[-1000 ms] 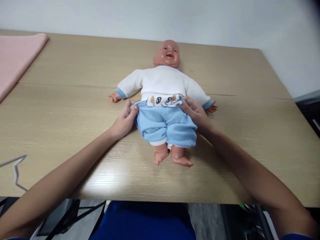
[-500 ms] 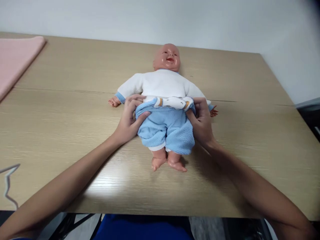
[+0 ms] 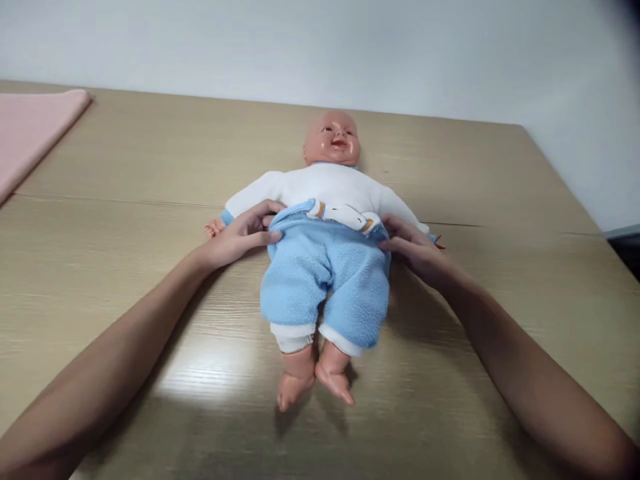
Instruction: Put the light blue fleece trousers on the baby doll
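Observation:
A baby doll (image 3: 334,141) with a bald head lies on its back, feet towards me. It wears a white long-sleeved top (image 3: 330,181) with blue cuffs and light blue fleece trousers (image 3: 325,263) with white ankle bands. At the waist the blue cloth is bunched, and a white patch with orange marks (image 3: 345,215) lies folded there. My left hand (image 3: 245,233) is beside the left end of the waist, thumb and fingers apart, tips touching the cloth. At the other end, my right hand (image 3: 417,247) likewise touches the waist, thumb apart from fingers.
The doll lies on a wooden table (image 3: 125,247) with a seam across it. A folded pink cloth (image 3: 37,137) lies at the far left. Behind the table rises a pale wall (image 3: 250,50). A dark object (image 3: 627,250) shows past the right edge.
Both hands have loosened from the waist and spread outwards. The doll's legs now reach further towards me, and the trousers look longer and smoother. The view has tilted up slightly.

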A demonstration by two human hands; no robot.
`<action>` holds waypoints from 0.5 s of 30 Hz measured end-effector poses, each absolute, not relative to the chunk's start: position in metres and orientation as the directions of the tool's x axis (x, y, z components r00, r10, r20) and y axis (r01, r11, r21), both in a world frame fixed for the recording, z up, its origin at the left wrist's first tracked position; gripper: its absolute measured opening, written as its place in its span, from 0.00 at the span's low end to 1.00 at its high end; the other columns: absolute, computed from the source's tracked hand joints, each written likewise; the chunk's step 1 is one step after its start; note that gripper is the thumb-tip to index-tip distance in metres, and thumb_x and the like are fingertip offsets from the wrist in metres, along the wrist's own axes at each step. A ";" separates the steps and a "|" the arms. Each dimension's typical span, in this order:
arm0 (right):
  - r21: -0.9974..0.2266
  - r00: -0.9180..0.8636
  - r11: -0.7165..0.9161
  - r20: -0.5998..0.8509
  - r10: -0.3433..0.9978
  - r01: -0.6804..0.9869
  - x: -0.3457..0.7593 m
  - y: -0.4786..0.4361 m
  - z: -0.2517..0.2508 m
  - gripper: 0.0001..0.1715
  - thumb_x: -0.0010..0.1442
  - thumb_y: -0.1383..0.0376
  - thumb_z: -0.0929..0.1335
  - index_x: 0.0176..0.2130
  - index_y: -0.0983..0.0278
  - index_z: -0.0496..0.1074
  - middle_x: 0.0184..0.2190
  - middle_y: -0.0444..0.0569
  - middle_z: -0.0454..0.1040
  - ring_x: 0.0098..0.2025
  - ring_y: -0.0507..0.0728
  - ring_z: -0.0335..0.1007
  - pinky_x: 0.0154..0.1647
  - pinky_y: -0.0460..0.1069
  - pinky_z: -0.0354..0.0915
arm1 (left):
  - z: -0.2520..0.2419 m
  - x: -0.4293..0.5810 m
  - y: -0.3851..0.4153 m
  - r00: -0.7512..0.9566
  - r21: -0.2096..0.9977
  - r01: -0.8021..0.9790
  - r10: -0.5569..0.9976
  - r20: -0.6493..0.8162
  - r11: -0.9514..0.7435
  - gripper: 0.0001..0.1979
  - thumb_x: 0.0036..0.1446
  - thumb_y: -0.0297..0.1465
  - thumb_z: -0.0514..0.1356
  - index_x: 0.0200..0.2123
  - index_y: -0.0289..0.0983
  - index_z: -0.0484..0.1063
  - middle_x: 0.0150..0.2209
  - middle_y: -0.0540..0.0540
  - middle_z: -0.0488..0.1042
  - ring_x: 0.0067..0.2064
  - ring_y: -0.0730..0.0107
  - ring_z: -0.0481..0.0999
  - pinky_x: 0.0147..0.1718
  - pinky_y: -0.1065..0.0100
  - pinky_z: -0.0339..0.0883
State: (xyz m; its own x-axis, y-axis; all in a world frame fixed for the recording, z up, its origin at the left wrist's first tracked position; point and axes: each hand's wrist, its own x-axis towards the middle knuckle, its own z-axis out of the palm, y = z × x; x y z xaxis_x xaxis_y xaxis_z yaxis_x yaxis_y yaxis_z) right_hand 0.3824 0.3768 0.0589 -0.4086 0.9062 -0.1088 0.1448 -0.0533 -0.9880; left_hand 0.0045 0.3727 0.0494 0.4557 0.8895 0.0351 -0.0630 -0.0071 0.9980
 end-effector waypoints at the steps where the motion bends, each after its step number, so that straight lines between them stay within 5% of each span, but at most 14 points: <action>1: -0.981 -0.480 -0.025 -0.115 0.870 0.190 0.392 0.377 0.061 0.18 0.58 0.58 0.81 0.48 0.57 0.83 0.45 0.46 0.84 0.49 0.63 0.78 0.51 0.54 0.74 | 0.051 -0.005 0.374 0.512 0.999 -0.031 0.858 0.031 -0.018 0.19 0.59 0.37 0.79 0.50 0.39 0.81 0.40 0.46 0.79 0.40 0.64 0.78 0.40 0.69 0.73; 4: -0.944 -0.636 0.087 -0.144 0.758 0.318 0.411 0.378 0.067 0.20 0.61 0.58 0.82 0.52 0.56 0.83 0.47 0.49 0.85 0.49 0.64 0.80 0.50 0.54 0.76 | 0.055 -0.021 0.376 0.593 0.992 0.083 0.805 0.025 -0.092 0.20 0.54 0.31 0.80 0.50 0.41 0.84 0.49 0.40 0.83 0.53 0.53 0.83 0.55 0.61 0.79; 8: -0.913 -0.687 0.206 -0.102 0.720 0.352 0.413 0.375 0.065 0.30 0.62 0.52 0.82 0.61 0.55 0.84 0.59 0.52 0.84 0.62 0.70 0.79 0.67 0.63 0.74 | 0.055 -0.017 0.372 0.567 0.943 0.240 0.822 0.056 -0.229 0.33 0.50 0.35 0.83 0.60 0.46 0.84 0.62 0.38 0.82 0.71 0.38 0.75 0.77 0.44 0.63; 11: -0.948 -0.584 0.152 -0.043 0.811 0.280 0.404 0.366 0.052 0.31 0.63 0.48 0.82 0.62 0.53 0.83 0.59 0.51 0.84 0.61 0.70 0.80 0.67 0.63 0.74 | 0.055 -0.009 0.365 0.582 0.957 0.187 0.810 0.073 -0.221 0.21 0.57 0.37 0.80 0.53 0.44 0.87 0.59 0.39 0.84 0.71 0.38 0.74 0.79 0.42 0.58; 15: -1.000 -0.240 -0.017 -0.011 0.971 -0.023 0.379 0.349 0.036 0.27 0.62 0.41 0.81 0.54 0.49 0.81 0.49 0.46 0.84 0.47 0.63 0.81 0.48 0.55 0.79 | 0.050 0.003 0.358 0.451 0.998 -0.037 0.890 0.061 -0.049 0.12 0.51 0.33 0.78 0.40 0.41 0.85 0.44 0.42 0.86 0.60 0.40 0.81 0.68 0.48 0.73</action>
State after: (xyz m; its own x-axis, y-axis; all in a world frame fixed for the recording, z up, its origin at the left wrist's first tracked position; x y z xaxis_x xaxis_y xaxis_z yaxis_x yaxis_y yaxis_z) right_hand 0.3794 0.3488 0.0364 -0.2398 0.9708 -0.0108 -0.0229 -0.0167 -0.9996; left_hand 0.0028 0.3576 0.0497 0.4513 0.8903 0.0608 -0.0371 -0.0494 0.9981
